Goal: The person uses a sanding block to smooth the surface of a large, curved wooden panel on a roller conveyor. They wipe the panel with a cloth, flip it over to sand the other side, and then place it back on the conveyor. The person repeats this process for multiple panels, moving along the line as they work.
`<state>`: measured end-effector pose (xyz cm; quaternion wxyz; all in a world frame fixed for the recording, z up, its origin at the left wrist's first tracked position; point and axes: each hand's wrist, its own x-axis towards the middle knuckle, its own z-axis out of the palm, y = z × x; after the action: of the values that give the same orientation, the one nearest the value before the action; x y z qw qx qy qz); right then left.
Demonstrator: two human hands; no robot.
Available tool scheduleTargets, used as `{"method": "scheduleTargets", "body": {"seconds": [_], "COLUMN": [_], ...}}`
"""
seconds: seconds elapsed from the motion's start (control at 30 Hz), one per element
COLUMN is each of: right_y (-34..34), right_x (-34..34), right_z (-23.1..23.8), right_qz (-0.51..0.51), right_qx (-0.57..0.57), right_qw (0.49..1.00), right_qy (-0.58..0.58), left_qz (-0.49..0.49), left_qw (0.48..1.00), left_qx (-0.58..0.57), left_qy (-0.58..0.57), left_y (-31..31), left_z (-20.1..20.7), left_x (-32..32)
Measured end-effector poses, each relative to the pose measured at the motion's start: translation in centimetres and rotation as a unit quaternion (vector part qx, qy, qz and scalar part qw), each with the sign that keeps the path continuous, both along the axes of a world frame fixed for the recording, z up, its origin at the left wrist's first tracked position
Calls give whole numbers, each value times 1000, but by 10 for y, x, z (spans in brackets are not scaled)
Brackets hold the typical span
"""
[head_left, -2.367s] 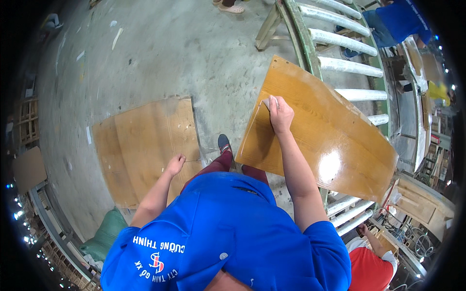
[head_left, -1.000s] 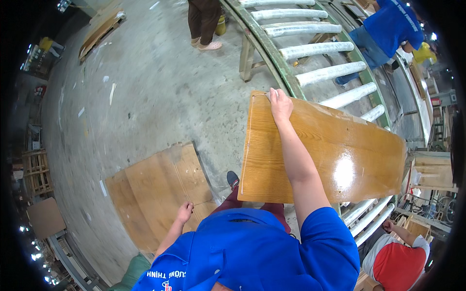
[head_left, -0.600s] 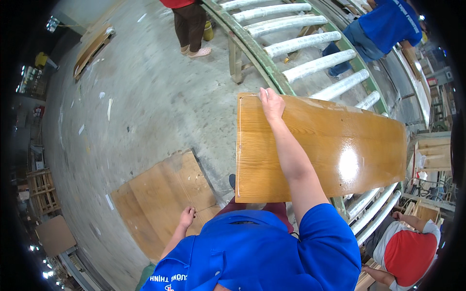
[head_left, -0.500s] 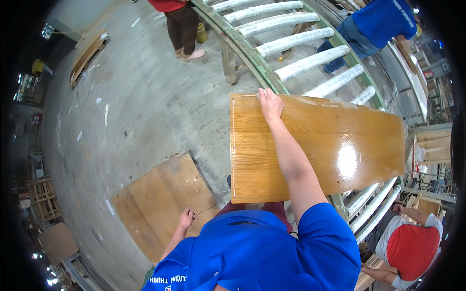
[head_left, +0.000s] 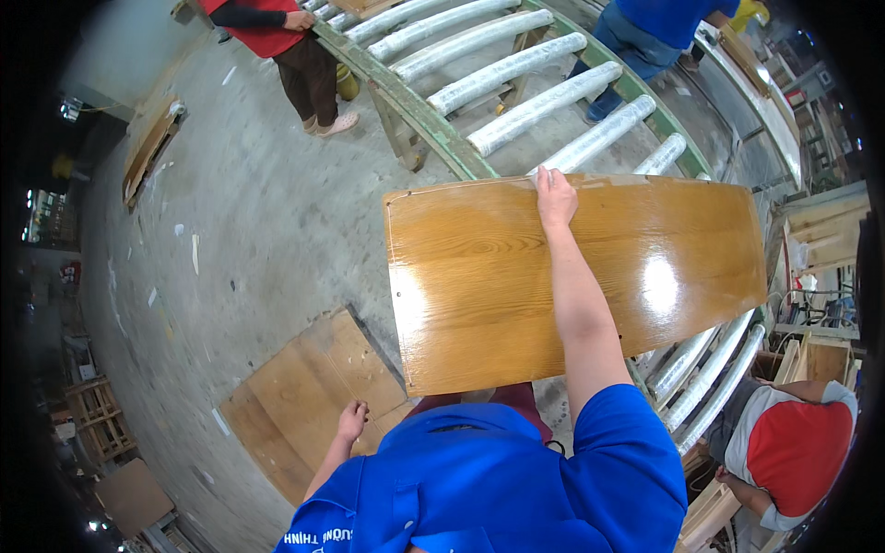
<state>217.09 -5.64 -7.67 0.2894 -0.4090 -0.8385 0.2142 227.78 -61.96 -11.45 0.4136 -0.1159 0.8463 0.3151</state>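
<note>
A broad, glossy brown wooden board (head_left: 470,304) lies in front of me, its right part resting over a roller conveyor and its left end jutting past the rollers. Across it reaches my right arm. My right hand (head_left: 557,198) is closed over the board's far edge, with the fingertips curled over that edge and partly hidden. A thin pale line and small dark holes run near the board's left end. Low at my left side hangs my left hand (head_left: 352,422), fingers curled together, away from the board. What it holds, if anything, is too small to make out.
The green-framed conveyor (head_left: 433,152) with white-wrapped rollers (head_left: 544,109) runs to the far left. A flat brown sheet (head_left: 304,396) lies on the concrete floor at left. People stand at the far left (head_left: 300,74), far right (head_left: 636,46) and near right (head_left: 797,447).
My right hand has slid rightward along the board's far edge, away from its left corner. The whole view has shifted slightly. My left hand stays at my side.
</note>
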Motion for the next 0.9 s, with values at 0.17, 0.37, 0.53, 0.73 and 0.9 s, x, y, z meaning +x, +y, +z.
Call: {"method": "scheduleTargets", "body": {"seconds": [0.17,0.37,0.53,0.73,0.9], "right_y": [33,42,53,94,145], "right_x": [20,22,26,51,80], "right_z": [-1,-7,-6,-6,-9], "right_qz": [-18,16,25,1,-37], "right_qx": [1,22,16,11,22], "right_qw": [1000,1000,999,1000,999], "right_qy": [-2,1,15,22,31], "left_qz": [16,10,-159,-362,-463], "left_qw": [989,913,859,806,750], "left_qx": [-2,60,172,238,260], "left_qy": [144,403,455,403,394], "left_y": [15,78,171,274,352], "left_z": [16,54,84,96,93], "left_x": [-9,-39,-47,-37,-37]}}
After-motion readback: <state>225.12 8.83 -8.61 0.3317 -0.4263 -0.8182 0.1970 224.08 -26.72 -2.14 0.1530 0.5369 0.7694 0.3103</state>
